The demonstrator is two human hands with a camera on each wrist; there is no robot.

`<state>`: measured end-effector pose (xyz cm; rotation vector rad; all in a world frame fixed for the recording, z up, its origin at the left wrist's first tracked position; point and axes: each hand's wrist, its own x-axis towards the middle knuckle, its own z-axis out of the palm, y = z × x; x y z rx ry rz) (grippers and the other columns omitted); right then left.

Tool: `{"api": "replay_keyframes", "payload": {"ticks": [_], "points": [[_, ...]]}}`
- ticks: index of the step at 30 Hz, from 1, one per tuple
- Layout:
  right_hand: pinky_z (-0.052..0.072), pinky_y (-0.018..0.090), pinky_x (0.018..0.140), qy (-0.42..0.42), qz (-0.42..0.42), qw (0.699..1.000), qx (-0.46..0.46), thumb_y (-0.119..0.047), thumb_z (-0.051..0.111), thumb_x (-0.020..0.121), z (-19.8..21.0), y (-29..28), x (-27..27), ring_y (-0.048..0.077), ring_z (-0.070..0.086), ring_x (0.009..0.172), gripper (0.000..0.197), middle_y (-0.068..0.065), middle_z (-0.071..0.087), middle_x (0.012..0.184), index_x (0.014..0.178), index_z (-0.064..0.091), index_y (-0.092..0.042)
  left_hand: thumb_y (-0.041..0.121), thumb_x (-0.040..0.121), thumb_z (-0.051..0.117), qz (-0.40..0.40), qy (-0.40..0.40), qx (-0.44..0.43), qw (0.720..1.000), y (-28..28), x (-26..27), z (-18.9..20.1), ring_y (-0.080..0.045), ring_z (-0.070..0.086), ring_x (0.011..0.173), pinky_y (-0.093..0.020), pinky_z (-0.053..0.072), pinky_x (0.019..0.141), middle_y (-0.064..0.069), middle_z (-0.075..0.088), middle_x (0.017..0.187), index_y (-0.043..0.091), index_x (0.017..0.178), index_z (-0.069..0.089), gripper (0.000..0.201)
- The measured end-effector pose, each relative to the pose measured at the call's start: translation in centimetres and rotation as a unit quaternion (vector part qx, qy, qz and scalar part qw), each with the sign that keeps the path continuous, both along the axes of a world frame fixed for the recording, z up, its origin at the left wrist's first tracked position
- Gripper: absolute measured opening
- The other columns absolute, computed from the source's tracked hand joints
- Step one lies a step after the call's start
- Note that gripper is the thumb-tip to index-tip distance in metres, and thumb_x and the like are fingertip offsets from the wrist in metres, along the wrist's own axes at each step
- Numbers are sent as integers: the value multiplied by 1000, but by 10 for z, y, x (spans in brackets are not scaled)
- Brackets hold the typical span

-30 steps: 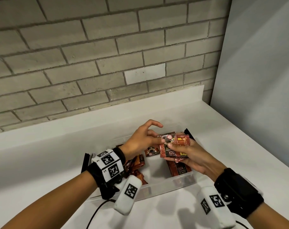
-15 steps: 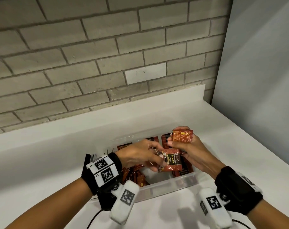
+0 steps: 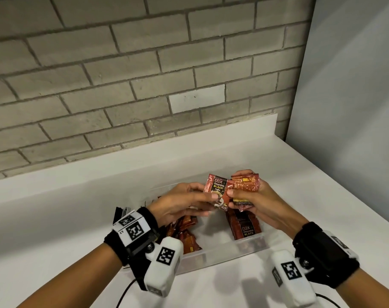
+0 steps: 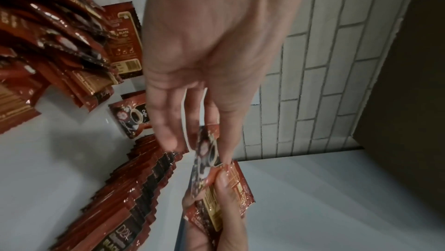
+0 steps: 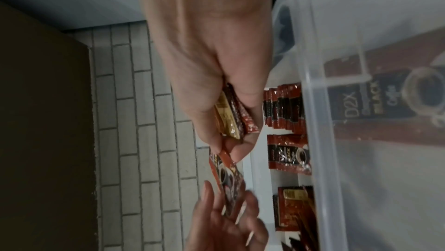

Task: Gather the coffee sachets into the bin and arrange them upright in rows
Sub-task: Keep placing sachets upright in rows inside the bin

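a clear plastic bin (image 3: 222, 252) sat on a white counter (image 3: 55, 218) close in front of the person. inside it, on the right, a row of coffee sachets (image 3: 244, 227) stood on edge, packed face to face. on the left, a looser heap of sachets (image 3: 184, 232) leaned and lay at mixed angles, and at least one lay flat on the bin floor.

above the bin, the two hands met. the left hand (image 3: 180, 203) pinched a single sachet (image 3: 218, 192) between thumb and fingertips, at its lower edge. the right hand (image 3: 255, 198) gripped a small stack of sachets (image 3: 245, 187), fingers curled round it, while its thumb (image 3: 230, 192) touched the single sachet's near edge.

the single sachet was held roughly upright, its long axis running up and down with a slight lean, printed front facing the person and the brand name at the top. the stack showed its back panel instead, so the two faced opposite ways.

judging from this, the step in hand was adding the single sachet to the stack. to do it well, the edges would need squaring against the stack before the left hand let go, with the faces matched if neat rows were wanted. the foil looked slippery, so a loose grip could let the stack fan out.

beyond the hands, the counter ran back to a grey brick wall (image 3: 122, 74).
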<state>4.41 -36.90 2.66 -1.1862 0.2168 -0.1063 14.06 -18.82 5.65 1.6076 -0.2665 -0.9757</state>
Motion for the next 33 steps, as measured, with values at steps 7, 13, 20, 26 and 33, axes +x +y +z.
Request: {"api": "replay_keyframes", "payload": {"ticks": [7, 13, 20, 26, 33], "points": [[59, 38, 74, -12, -54, 998, 21, -9, 71, 81, -5, -9, 0, 26, 68, 89, 33, 16, 67, 99, 111, 57, -11, -3, 78, 71, 101, -4, 44, 994, 1, 17, -9, -17, 69, 72, -21, 58, 59, -11, 71, 87, -2, 87, 68, 10], [60, 39, 77, -26, -87, 994, 58, -11, 61, 90, -4, -10, -3, 26, 67, 86, 25, 18, 67, 96, 115, 56, -9, -4, 77, 73, 67, -38, 173, 982, -6, 31, -27, -20, 68, 66, -24, 58, 53, -17, 70, 89, -5, 92, 68, 15], [60, 36, 72, -31, -90, 993, 68, -13, 62, 89, -3, -9, -3, 25, 68, 86, 28, 17, 68, 95, 115, 57, -8, -3, 72, 78, 17, -143, 281, 949, -22, 38, -34, -19, 67, 62, -26, 59, 60, -18, 71, 85, -7, 86, 70, 17], [60, 38, 74, -37, -81, 993, 73, -12, 62, 88, -4, -8, -2, 26, 67, 85, 28, 17, 67, 95, 115, 56, -9, 9, 74, 81, -21, -194, 343, 919, -30, 48, -36, -15, 70, 57, -23, 57, 57, -12, 73, 76, 3, 77, 66, 16], [57, 49, 81, -13, -42, 989, 139, 1, 40, 96, -4, -14, -1, 33, 68, 97, 29, 23, 68, 104, 119, 54, -11, 6, 76, 78, -37, -172, 352, 919, -32, 52, -40, -22, 69, 58, -35, 61, 70, -19, 73, 79, -3, 78, 68, 14]]}}
